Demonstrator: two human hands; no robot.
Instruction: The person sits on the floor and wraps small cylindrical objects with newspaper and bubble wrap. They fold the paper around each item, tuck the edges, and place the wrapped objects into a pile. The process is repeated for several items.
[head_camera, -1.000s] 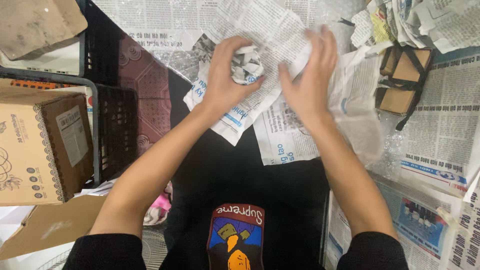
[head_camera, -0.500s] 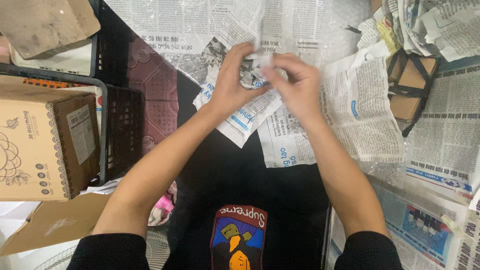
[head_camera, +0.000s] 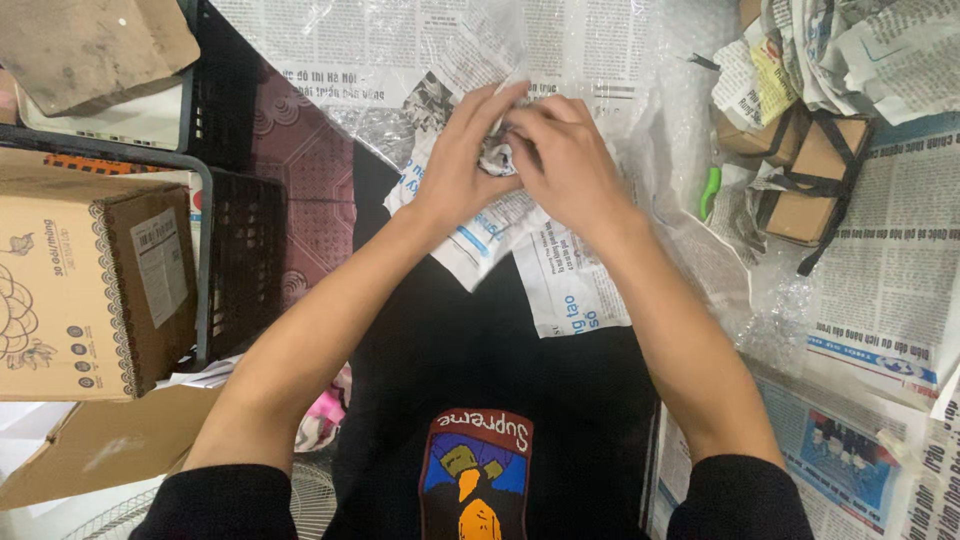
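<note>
My left hand (head_camera: 462, 165) and my right hand (head_camera: 566, 160) are pressed together around a crumpled ball of newspaper (head_camera: 497, 158), of which only a small grey patch shows between the fingers. Both hands grip it above loose newspaper sheets (head_camera: 560, 290) that hang over my black-clothed lap. A sheet of clear bubble wrap (head_camera: 690, 110) lies under and to the right of the hands.
A printed cardboard box (head_camera: 90, 290) stands at the left beside a black plastic crate (head_camera: 245, 250). Brown boxes tied with black straps (head_camera: 815, 170) and crumpled newspaper sit at the upper right. A green-handled tool (head_camera: 708, 192) lies beside them. Newspaper covers the floor at right.
My hands have come together: from spread apart over the sheet a second ago, they now close tightly around the crumpled newspaper ball, bunching the paper in.
</note>
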